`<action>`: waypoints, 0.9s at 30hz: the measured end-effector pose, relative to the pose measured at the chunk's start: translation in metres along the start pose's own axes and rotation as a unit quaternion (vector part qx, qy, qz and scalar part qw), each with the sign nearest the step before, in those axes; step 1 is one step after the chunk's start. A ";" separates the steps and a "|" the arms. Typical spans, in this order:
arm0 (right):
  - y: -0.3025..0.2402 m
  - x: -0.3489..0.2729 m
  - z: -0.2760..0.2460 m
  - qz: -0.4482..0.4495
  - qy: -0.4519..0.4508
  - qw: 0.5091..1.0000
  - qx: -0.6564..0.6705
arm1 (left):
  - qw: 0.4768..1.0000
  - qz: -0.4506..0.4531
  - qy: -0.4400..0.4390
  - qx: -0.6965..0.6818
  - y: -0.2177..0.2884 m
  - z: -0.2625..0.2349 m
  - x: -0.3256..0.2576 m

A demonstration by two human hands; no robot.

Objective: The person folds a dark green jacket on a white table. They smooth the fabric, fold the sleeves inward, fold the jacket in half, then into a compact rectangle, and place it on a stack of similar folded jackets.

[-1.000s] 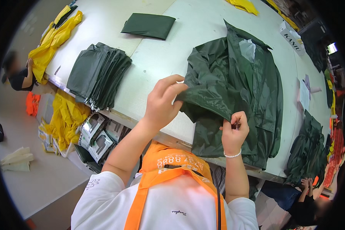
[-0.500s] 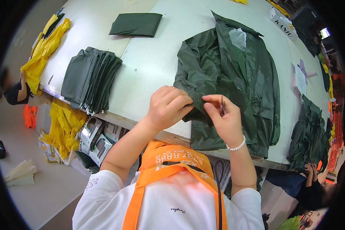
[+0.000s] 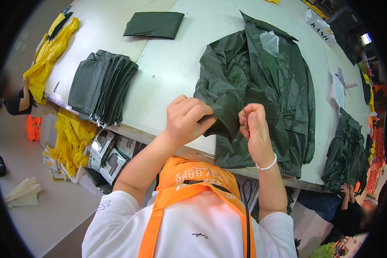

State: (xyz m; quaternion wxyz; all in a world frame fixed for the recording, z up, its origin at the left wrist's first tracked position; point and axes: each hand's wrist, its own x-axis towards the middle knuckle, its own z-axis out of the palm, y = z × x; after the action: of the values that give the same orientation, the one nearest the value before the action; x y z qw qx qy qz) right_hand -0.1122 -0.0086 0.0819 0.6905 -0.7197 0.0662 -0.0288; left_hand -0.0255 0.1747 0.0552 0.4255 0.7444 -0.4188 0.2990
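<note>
A dark green rain jacket (image 3: 284,86) lies spread on the white table, its collar pointing away from me and pale paper (image 3: 269,44) at the neck. My left hand (image 3: 185,119) is closed on the end of one sleeve (image 3: 223,112), lifting the cuff so that its dark opening faces me. Just right of the cuff, my right hand (image 3: 256,129) is closed in a pinch. A thin dark thing shows at its fingertips, too slim to name. A white bead bracelet circles that wrist.
Left of the jacket stands a stack of folded dark green garments (image 3: 101,88); one folded piece (image 3: 154,25) lies farther back. Yellow garments (image 3: 51,56) hang at the far left, near another person. More green garments (image 3: 345,152) lie right, by a second person's hands (image 3: 347,189).
My right hand has drawn slightly right, away from the cuff, and turned more upright. The cuff now hangs wider open from my left hand, which has stayed nearly in place.
</note>
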 end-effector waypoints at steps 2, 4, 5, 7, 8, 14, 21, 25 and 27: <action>-0.001 -0.008 -0.002 -0.021 -0.015 0.992 -0.125 | 1.000 -0.002 0.001 0.014 -0.001 0.001 -0.002; -0.004 -0.010 0.001 -0.009 -0.013 0.994 -0.109 | 1.000 0.018 0.000 0.013 -0.001 0.003 0.000; -0.007 -0.011 0.004 -0.018 -0.008 0.992 -0.121 | 1.000 0.028 0.000 0.012 -0.001 0.004 0.001; -0.011 -0.011 0.008 -0.038 0.003 0.989 -0.145 | 0.999 0.039 -0.009 0.003 0.001 0.004 0.003; -0.011 -0.010 0.009 -0.043 0.005 0.987 -0.152 | 0.999 0.045 -0.013 -0.001 0.001 0.004 0.004; -0.015 -0.009 0.009 -0.053 0.029 0.981 -0.183 | 0.998 0.058 -0.017 0.005 0.003 0.004 0.005; -0.021 -0.013 0.003 -0.031 -0.002 0.977 -0.209 | 0.998 0.063 -0.016 0.004 0.000 0.004 0.003; -0.023 -0.011 0.004 -0.040 0.002 0.976 -0.214 | 0.997 0.072 -0.018 0.004 0.003 0.005 0.004; -0.023 -0.010 0.006 -0.042 -0.002 0.977 -0.211 | 0.997 0.076 -0.018 0.004 0.003 0.004 0.004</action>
State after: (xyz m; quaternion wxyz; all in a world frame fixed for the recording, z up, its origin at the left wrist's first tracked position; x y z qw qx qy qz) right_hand -0.1197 -0.0005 0.1051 0.5211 -0.8515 0.0397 -0.0415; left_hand -0.0261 0.1682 0.0579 0.3909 0.7178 -0.4803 0.3184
